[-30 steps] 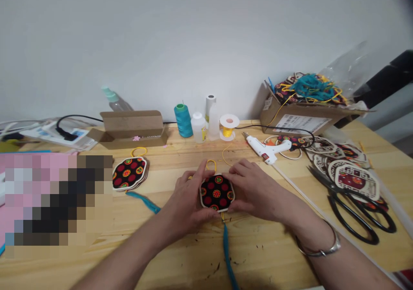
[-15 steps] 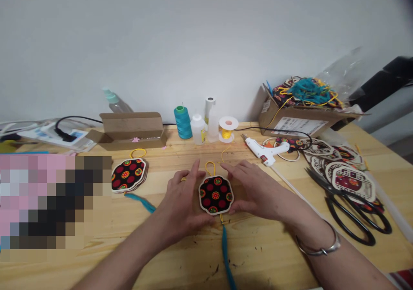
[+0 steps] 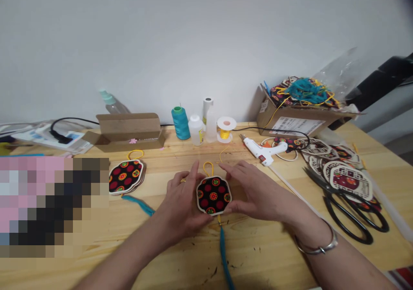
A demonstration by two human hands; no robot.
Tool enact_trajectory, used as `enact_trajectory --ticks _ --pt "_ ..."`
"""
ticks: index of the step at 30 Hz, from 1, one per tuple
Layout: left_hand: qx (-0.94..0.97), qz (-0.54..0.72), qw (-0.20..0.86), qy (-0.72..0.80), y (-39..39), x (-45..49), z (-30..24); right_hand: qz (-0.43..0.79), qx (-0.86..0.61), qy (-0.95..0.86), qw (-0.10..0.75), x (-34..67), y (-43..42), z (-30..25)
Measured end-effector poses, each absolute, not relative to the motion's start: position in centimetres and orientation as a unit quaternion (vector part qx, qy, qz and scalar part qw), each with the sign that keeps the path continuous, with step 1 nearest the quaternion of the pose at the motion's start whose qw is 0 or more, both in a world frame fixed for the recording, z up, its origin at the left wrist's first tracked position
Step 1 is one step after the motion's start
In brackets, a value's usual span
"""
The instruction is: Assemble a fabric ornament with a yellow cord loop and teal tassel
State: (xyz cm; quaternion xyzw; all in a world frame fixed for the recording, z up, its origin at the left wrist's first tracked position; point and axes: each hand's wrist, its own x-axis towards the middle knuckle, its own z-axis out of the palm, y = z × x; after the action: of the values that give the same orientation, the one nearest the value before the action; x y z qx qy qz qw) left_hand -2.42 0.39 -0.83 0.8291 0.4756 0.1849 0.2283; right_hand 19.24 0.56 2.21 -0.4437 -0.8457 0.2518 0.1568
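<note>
A patterned hanging ornament (image 3: 213,195) lies in the middle, with a black floral face, pale scalloped rim, yellow cord loop above and a teal tassel (image 3: 223,255) below. My left hand (image 3: 185,199) frames its left side, the thumb at the lower edge and the index finger pointing up. From the right, my right hand (image 3: 250,191) holds it, thumb against the lower right rim and index finger near the upper corner. Other fingers are partly hidden. At the left lies a small stack of similar ornaments (image 3: 125,176) with a yellow loop and teal tassel.
Along the wall stand an open cardboard box (image 3: 129,131), teal thread (image 3: 180,123), a white bottle (image 3: 195,130) and yellow cord spool (image 3: 226,129). On the right are a glue gun (image 3: 264,149), black scissors (image 3: 346,214), loose pieces (image 3: 351,180) and a filled carton (image 3: 297,122).
The whole view has shifted slightly, so things appear a little further left. Both hands keep nearly the same hold around the ornament.
</note>
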Motion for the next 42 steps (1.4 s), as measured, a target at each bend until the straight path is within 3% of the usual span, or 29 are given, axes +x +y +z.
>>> enact_trajectory --ticks 7,12,15,18,21,24,29,42 --pt "0.829 0.208 0.211 0.475 0.5 -2.7 -0.9 0.267 -0.491 -0.802 0.208 19.4 0.8 1.7" --pt "0.809 0.279 0.189 0.481 0.5 -2.6 -0.6 0.38 -0.517 -0.715 0.278 19.2 1.3 1.3" --pt "0.771 0.325 0.28 0.471 0.2 -2.7 -0.6 0.487 -0.497 -0.648 0.308 18.7 1.5 1.1" --pt "0.671 0.368 0.471 0.439 0.2 -2.8 -0.8 0.543 -0.466 -0.603 0.352 18.1 1.5 0.7" --pt "0.528 0.408 0.644 0.373 0.5 -2.8 -0.9 0.532 -0.464 -0.575 0.414 17.9 1.3 0.2" --pt "0.44 0.406 0.731 0.327 0.8 -2.7 -0.6 0.456 -0.485 -0.592 0.454 18.1 1.2 0.3" --pt "0.428 0.362 0.782 0.273 0.6 -2.5 0.3 0.368 -0.448 -0.664 0.472 18.5 0.9 1.1" --pt "0.461 0.273 0.807 0.247 0.2 -2.6 0.7 0.464 -0.389 -0.659 0.446 18.7 0.7 1.8"
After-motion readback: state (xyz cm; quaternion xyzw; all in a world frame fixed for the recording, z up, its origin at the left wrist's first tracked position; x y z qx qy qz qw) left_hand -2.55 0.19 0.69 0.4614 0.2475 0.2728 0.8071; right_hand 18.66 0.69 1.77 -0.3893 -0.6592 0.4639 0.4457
